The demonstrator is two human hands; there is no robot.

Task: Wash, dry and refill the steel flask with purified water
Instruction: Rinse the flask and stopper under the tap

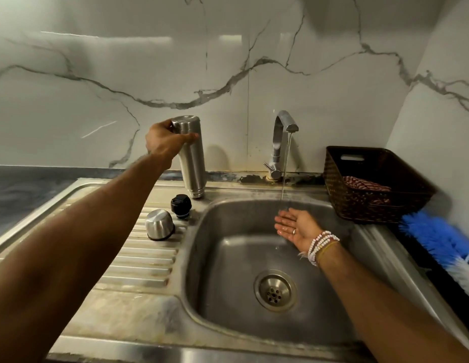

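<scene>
The steel flask (192,163) stands upside down, mouth on the sink's back ledge, leaning slightly. My left hand (164,142) grips it near its upturned base. Its steel cup lid (159,224) and black stopper (180,204) lie on the ribbed drainboard (139,260). My right hand (297,227) is held palm up, fingers straight, over the sink basin (228,284), under a thin stream of water running from the tap (281,137).
A dark woven basket (372,184) with a striped cloth stands right of the tap. A blue and white brush (442,239) lies along the right counter edge. The drain (275,293) sits in the basin floor. Marble wall behind.
</scene>
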